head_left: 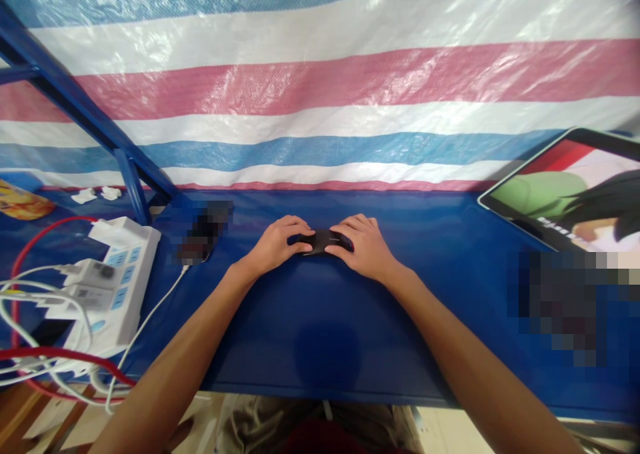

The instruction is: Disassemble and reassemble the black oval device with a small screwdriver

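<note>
The left hand [277,244] and right hand [357,246] curl closely over opposite ends of a small black device [320,242], with the fingers of each hand [300,231] arched across its top and almost meeting at the middle. It looks like a compact game controller or similar plastic casing, though the hands hide too much to be sure. It is probably light and stiff, with a smooth surface that may be a little slippery, so its two rounded ends seem the natural places to grip. No brand or writing can be read on it. The device sits just above the blue tabletop [310,321], near its centre. To the left lies a pixelated dark object [204,233], with a white cable [150,321] running from it toward a white power strip [135,267] with blue panels and plugged-in adapters [95,284]; their small labels are illegible. A tablet [560,187] leans at the right, its tiny on-screen text unreadable, before a striped plastic tarp [320,87].
</note>
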Tool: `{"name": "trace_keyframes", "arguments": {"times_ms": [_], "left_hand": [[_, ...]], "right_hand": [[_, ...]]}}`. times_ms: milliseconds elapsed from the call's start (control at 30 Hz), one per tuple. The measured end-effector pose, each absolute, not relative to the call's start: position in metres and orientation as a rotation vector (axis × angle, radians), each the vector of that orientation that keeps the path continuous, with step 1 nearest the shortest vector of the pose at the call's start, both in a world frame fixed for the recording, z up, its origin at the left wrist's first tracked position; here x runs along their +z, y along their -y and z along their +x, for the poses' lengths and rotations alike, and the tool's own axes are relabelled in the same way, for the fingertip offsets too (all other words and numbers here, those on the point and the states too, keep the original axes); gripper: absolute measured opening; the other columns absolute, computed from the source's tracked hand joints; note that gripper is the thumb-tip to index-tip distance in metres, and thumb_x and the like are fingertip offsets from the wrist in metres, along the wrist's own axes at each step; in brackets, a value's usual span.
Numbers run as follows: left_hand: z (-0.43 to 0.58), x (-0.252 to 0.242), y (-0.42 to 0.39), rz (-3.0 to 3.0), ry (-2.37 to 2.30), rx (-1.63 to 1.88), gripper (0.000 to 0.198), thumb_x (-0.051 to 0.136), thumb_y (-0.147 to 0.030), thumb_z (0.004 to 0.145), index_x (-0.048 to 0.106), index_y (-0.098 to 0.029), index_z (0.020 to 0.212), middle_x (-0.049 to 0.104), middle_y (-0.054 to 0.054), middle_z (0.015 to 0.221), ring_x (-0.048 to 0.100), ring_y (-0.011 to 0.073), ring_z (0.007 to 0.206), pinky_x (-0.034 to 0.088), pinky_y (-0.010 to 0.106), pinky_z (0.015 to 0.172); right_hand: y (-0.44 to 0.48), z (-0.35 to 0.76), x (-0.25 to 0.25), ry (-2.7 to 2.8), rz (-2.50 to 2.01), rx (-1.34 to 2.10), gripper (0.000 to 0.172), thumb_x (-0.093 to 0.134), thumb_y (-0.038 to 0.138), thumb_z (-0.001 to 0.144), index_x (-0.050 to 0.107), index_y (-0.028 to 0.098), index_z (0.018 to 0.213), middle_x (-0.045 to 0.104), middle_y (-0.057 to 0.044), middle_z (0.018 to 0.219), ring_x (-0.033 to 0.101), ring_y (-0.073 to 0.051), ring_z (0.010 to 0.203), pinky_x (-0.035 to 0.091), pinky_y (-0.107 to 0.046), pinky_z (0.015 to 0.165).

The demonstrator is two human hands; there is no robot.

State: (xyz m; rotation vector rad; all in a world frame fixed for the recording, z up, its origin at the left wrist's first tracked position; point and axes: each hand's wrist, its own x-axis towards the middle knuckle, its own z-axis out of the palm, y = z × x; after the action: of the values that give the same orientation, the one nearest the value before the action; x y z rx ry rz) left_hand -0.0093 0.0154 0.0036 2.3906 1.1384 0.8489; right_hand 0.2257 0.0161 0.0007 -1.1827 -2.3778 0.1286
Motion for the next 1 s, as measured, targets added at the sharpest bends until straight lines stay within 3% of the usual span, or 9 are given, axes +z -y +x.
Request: {"name": "trace_keyframes", "arguments": {"times_ms": [233, 467, 633, 800, 1000], "left_hand": [[-0.002, -0.001, -0.014, 2.368, -1.237, 0.908, 0.018, 0.056, -0.026, 0.09, 0.072, -0.02, 0.094, 0.069, 0.006, 0.092, 0.063, 0.0196, 0.087, 0.048, 0.035, 0.083], [0.004, -0.005, -0.015, 2.115, -1.309, 0.998, 0.014, 0.058, -0.018, 0.084, 0.071, -0.02, 0.09, 0.062, 0.002, 0.084, 0.061, 0.0156, 0.079, 0.048, 0.028, 0.075], [0.001, -0.004, -0.015, 2.085, -1.221, 0.967, 0.021, 0.054, -0.012, 0.083, 0.071, -0.019, 0.093, 0.063, 0.004, 0.09, 0.062, 0.0165, 0.086, 0.049, 0.031, 0.081], [-0.004, 0.0, -0.016, 2.108, -1.17, 0.926, 0.016, 0.061, -0.025, 0.085, 0.07, -0.019, 0.097, 0.064, 0.006, 0.096, 0.062, 0.0186, 0.09, 0.05, 0.033, 0.085], [-0.002, 0.001, -0.013, 2.28, -1.109, 0.781, 0.044, 0.074, -0.044, 0.073, 0.059, -0.019, 0.106, 0.054, 0.009, 0.12, 0.055, 0.024, 0.11, 0.045, 0.038, 0.096]], "right_hand": [[-0.017, 0.225, -0.001, 2.36, -1.178, 0.17, 0.035, 0.056, 0.051, 0.086, 0.065, 0.021, 0.101, 0.066, -0.007, 0.102, 0.052, -0.023, 0.096, 0.033, -0.037, 0.083], [-0.018, 0.225, -0.002, 2.374, -1.173, 0.171, 0.036, 0.057, 0.051, 0.086, 0.065, 0.02, 0.103, 0.066, -0.008, 0.102, 0.053, -0.024, 0.096, 0.032, -0.037, 0.083], [-0.017, 0.225, -0.002, 2.363, -1.179, 0.183, 0.036, 0.056, 0.05, 0.086, 0.065, 0.02, 0.102, 0.066, -0.007, 0.101, 0.054, -0.023, 0.094, 0.033, -0.037, 0.083], [-0.017, 0.226, -0.002, 2.369, -1.17, 0.186, 0.036, 0.056, 0.051, 0.087, 0.065, 0.02, 0.102, 0.066, -0.007, 0.101, 0.054, -0.023, 0.094, 0.032, -0.037, 0.083], [-0.016, 0.225, -0.001, 2.372, -1.198, 0.177, 0.034, 0.055, 0.05, 0.087, 0.065, 0.02, 0.1, 0.066, -0.008, 0.1, 0.054, -0.023, 0.094, 0.032, -0.037, 0.082]]}}
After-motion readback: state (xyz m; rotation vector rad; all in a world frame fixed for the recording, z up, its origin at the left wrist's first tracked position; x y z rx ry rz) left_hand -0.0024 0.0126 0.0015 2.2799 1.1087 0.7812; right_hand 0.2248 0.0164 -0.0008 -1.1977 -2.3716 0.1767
